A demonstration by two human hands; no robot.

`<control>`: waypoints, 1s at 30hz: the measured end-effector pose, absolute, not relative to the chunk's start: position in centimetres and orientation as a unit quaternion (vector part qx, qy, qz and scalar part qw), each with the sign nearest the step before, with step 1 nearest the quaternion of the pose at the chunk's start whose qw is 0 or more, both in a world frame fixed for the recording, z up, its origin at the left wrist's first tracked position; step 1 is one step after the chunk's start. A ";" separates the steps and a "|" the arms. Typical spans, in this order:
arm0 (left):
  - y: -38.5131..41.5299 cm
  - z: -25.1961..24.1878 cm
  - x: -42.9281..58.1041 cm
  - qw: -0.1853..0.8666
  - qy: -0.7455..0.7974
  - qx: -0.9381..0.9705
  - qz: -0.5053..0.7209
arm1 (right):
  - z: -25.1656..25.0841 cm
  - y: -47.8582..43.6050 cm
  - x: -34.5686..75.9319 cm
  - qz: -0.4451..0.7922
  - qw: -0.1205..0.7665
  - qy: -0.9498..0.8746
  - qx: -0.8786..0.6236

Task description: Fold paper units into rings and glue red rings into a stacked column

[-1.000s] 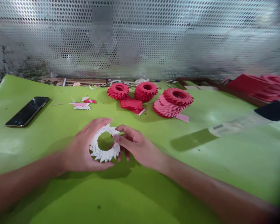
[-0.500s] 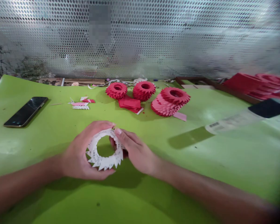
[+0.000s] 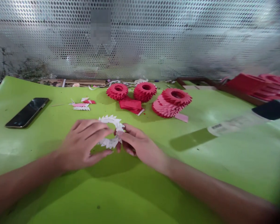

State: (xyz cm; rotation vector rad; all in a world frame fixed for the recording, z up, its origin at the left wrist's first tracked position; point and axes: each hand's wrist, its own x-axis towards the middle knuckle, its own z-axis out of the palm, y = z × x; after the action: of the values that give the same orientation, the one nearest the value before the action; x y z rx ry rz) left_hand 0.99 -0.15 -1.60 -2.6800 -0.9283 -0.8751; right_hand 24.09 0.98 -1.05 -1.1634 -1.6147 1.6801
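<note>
The left hand [image 3: 84,141] curls its fingers over a thin ring of folded white paper [image 3: 109,119], and the right hand [image 3: 140,146] pinches the ring's edge, holding it low over the green surface [image 3: 140,194]. This ring is only a shallow band. Beyond it stand two tall red folded-paper rings [image 3: 117,91] [image 3: 145,91] and a leaning stack of red paper rings [image 3: 171,104]. Small loose pink and white folded paper pieces [image 3: 80,105] lie nearer a black smartphone [image 3: 26,112].

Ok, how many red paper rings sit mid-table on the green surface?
3: left ring, middle ring, and right ring atop a pink paper stack. The blurred red pile far right may hide more.
</note>
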 end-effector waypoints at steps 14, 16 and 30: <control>0.3 -2.1 0.0 -0.093 -0.255 -0.950 -0.156 | -1.5 3.1 26.7 0.188 0.128 -0.943 -0.245; 0.1 -2.1 0.1 -0.087 -0.262 -0.947 -0.165 | -1.8 3.1 26.6 0.195 0.133 -0.941 -0.242; -0.2 -2.1 0.3 -0.048 -0.282 -0.944 -0.163 | -1.9 3.4 26.8 0.197 0.147 -0.941 -0.231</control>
State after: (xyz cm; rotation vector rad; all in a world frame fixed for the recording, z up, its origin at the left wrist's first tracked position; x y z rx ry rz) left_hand 0.31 -0.16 -2.08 -3.0618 -0.9137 -0.5273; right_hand 26.82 3.36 -1.95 -0.6662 -2.7088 0.5656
